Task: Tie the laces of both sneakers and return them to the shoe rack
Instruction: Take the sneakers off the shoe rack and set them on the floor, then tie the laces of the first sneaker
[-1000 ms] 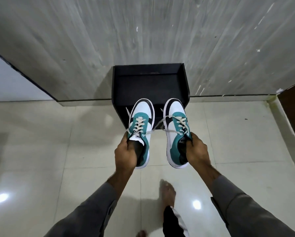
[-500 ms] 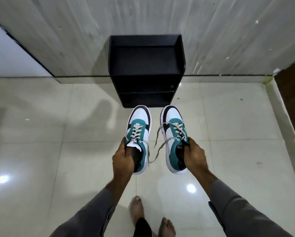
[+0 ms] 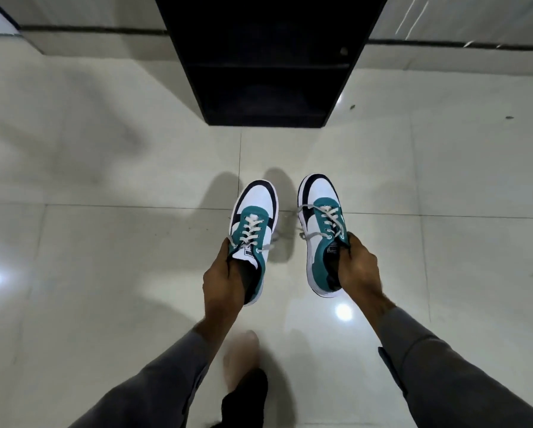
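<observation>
Left hand [image 3: 225, 273] is clamped on the collar and tongue of the left sneaker [image 3: 252, 233], fingers hooked inside the opening, shoe held off the floor [image 3: 104, 242] with toe pointing at the shoe rack [image 3: 268, 72]. Its laces [image 3: 249, 227] look threaded but untied, one loose end trailing off the inner side. Right hand [image 3: 356, 267] has the same pinch on the collar of the right sneaker [image 3: 320, 233], also in the air, just beside the other, not touching. Laces there [image 3: 328, 216] are slack too, ends dangling on the inner side. Rack sits ahead at the top edge of view, dark open shelves, nothing visible inside, well apart from the shoes. A bare foot [image 3: 242, 356] shows below, blurred. Handling guess: shoes are light, sole stiff, upper soft, so the collar grip works for carrying but leaves no fingers free for tying. Likely need to set both down on the floor, sole flat, then take each lace by its free ends. Laces are thin and limp and will slip if pulled one-handed. For racking, grip at heel or collar, slide in toe first.
</observation>
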